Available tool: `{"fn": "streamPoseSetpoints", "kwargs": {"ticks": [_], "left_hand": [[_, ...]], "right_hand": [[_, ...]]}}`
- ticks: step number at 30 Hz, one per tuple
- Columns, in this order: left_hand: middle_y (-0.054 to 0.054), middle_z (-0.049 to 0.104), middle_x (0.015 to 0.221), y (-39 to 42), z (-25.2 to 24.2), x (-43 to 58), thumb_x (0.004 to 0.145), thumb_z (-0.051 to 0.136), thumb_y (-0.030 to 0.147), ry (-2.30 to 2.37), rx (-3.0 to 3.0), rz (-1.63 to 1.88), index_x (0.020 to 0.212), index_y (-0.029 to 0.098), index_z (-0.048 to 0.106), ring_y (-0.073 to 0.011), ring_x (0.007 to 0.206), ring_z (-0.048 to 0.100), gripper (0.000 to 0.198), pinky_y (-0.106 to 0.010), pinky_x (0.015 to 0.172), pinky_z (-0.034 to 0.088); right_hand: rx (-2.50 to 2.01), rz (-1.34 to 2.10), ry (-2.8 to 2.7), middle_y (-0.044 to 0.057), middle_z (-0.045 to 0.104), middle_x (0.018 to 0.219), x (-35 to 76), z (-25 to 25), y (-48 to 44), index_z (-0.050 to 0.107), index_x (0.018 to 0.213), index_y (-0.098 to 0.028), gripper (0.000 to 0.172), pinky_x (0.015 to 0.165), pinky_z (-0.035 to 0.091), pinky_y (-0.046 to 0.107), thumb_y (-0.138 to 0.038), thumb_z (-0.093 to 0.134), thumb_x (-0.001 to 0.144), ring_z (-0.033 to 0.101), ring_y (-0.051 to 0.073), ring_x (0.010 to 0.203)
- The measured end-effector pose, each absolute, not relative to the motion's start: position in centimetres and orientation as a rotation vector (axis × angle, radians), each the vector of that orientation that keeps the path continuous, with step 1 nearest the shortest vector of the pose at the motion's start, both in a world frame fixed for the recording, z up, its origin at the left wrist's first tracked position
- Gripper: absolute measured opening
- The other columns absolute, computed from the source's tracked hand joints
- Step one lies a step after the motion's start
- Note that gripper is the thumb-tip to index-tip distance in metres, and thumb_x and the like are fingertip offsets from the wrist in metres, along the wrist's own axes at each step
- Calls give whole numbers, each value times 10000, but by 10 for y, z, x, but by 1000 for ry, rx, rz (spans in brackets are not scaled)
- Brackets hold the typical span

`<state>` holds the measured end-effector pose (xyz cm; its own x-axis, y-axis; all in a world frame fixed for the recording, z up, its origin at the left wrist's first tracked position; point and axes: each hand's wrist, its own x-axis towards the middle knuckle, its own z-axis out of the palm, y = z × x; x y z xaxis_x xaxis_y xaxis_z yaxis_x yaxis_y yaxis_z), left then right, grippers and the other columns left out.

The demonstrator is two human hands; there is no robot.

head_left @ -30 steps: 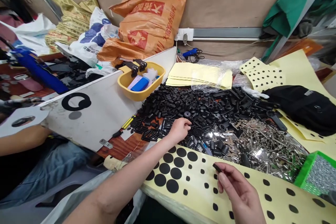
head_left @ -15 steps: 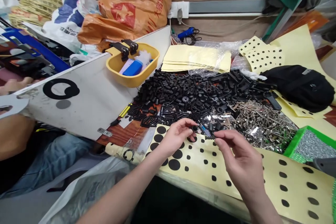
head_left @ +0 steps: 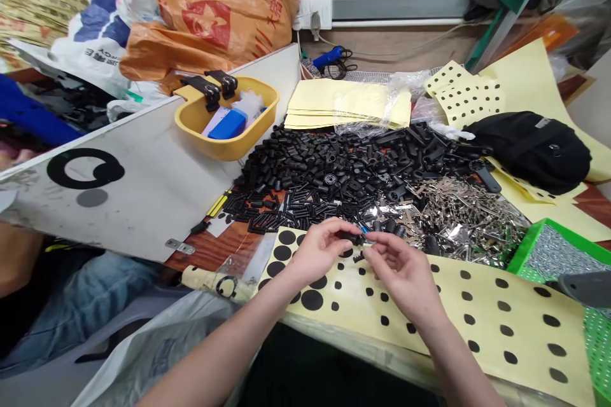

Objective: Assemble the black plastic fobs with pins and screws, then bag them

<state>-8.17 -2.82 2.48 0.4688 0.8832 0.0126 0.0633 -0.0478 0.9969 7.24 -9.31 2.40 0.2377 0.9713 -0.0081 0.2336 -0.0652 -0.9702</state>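
My left hand (head_left: 319, 249) pinches a small black plastic part (head_left: 352, 238) between thumb and fingers, over the cream sheet with black dots (head_left: 351, 327). Close by on its right, my right hand (head_left: 405, 275) is closed on a short black ridged strip (head_left: 358, 257), whose end sticks out past the thumb. The two pieces are very near each other; whether they touch I cannot tell. Just beyond the hands lie a heap of black plastic parts (head_left: 324, 159), loose ridged strips (head_left: 305, 206) and a pile of shiny metal pieces (head_left: 463, 216).
A yellow bin (head_left: 210, 146) hangs on the white partition (head_left: 143, 216) at left. A green tray (head_left: 520, 248) of small metal pieces stands at right, near a black cap (head_left: 529, 146). Yellow sheets (head_left: 315, 102) lie behind the heap. Another person's jeans (head_left: 109, 292) show at left.
My right hand has moved left with the ridged strip, up close to my left hand. The left hand stays nearly in place, and the view has shifted slightly.
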Motion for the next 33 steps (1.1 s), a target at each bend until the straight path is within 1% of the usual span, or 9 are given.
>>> {"fn": "streamPoseSetpoints", "kwargs": {"ticks": [3,6,10,14,19,23,27,31,33], "left_hand": [[-41,646,863,-30,22,-82,691,565,9,865,1531,819,828,168,719,-170,869,600,260,-286,814,461],[-38,635,871,-29,13,-87,690,571,19,1026,1458,900,839,173,715,-160,843,585,258,-289,809,452],[-23,616,837,-30,4,-97,666,627,59,1148,1273,971,938,162,657,-140,772,576,292,-262,710,464],[-3,609,643,-43,7,-102,734,656,213,1056,1145,900,902,123,634,-95,538,522,192,-238,563,432],[-56,666,728,-66,16,-100,690,761,321,797,762,853,882,116,611,-128,603,599,318,-236,545,431],[-41,651,669,-77,18,-96,690,775,298,695,701,804,898,110,633,-107,561,575,314,-227,537,424],[-28,643,637,-83,20,-95,700,760,280,708,742,811,888,113,637,-89,524,543,280,-217,529,415],[-19,630,634,-88,23,-93,689,744,244,796,791,875,857,112,640,-91,529,533,237,-210,507,403],[-11,625,612,-90,24,-93,694,719,212,836,832,892,856,111,642,-81,499,510,206,-212,506,396]], "right_hand": [[-1597,888,-1243,61,683,704,70,20,-91,692,767,-171,273,571,517,279,-432,620,727,618,172,608],[-1664,873,-1246,52,686,673,74,13,-91,691,728,-179,258,542,493,262,-419,596,738,612,169,588],[-1777,886,-1241,43,668,575,81,2,-90,693,654,-179,215,452,441,251,-381,641,703,571,156,479],[-1802,856,-1204,53,698,656,85,6,-94,712,774,-174,227,526,500,269,-386,656,714,617,170,555],[-1570,810,-1152,19,636,603,80,29,-111,692,760,-175,238,426,461,224,-410,659,774,547,121,476],[-1377,538,-1443,39,692,760,68,43,-119,701,838,-205,79,572,539,265,-225,627,818,640,158,650],[-1245,191,-1740,51,702,820,58,43,-122,678,891,-205,183,724,561,294,-74,565,828,668,173,778],[-1235,45,-1836,58,719,856,54,35,-125,663,966,-195,232,759,565,291,-46,543,834,678,172,789],[-1288,102,-1772,40,723,837,54,34,-126,658,963,-206,206,707,568,273,-75,561,836,681,162,739]]}}
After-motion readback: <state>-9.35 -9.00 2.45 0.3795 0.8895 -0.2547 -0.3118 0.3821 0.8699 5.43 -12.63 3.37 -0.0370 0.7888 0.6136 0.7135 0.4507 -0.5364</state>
